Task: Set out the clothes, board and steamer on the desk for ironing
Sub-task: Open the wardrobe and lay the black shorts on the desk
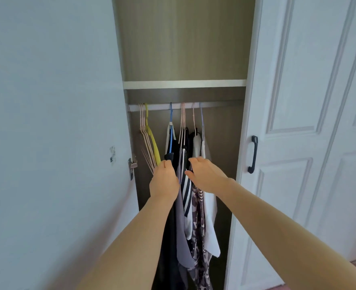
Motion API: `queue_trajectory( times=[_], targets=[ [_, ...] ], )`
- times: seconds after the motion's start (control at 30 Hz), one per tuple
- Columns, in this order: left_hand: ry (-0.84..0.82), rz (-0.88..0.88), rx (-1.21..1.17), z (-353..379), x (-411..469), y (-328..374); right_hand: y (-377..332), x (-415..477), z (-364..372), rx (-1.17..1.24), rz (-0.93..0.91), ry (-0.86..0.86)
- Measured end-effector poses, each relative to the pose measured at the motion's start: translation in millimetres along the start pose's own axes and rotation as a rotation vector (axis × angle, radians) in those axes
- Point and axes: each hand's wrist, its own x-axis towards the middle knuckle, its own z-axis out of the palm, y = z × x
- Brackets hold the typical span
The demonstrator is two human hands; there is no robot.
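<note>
Several garments hang on a rail (pixel 219 105) inside an open wardrobe: a black one (pixel 169 227) on a blue hanger (pixel 170 130), a grey one (pixel 182 243), a striped one (pixel 186 191), a patterned one (pixel 199 237) and a white one (pixel 211 227). My left hand (pixel 164 181) reaches in at the black garment's shoulder, its fingers curled at the cloth. My right hand (pixel 206 176) lies among the clothes with its fingers bent forward, between the striped and white garments. No board, steamer or desk is in view.
Empty pink and yellow hangers (pixel 150 143) hang at the rail's left end. A shelf (pixel 184 84) runs above the rail. The white wardrobe door (pixel 309 122) with a dark handle (pixel 253 154) stands open on the right. A plain wall (pixel 47 122) is on the left.
</note>
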Motion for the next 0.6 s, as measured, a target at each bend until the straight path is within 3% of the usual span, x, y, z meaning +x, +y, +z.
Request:
queue_trajectory(
  times=[0.2, 0.37, 0.6],
  targets=[
    [0.102, 0.000, 0.000, 28, 48, -6, 16, 57, 35, -0.026, -0.081, 0.063],
    [0.159, -0.095, -0.203, 39, 71, -11, 26, 84, 59, -0.089, -0.115, 0.105],
    [0.077, -0.149, -0.351, 50, 87, -17, 37, 81, 61, 0.001, -0.094, 0.208]
  ],
)
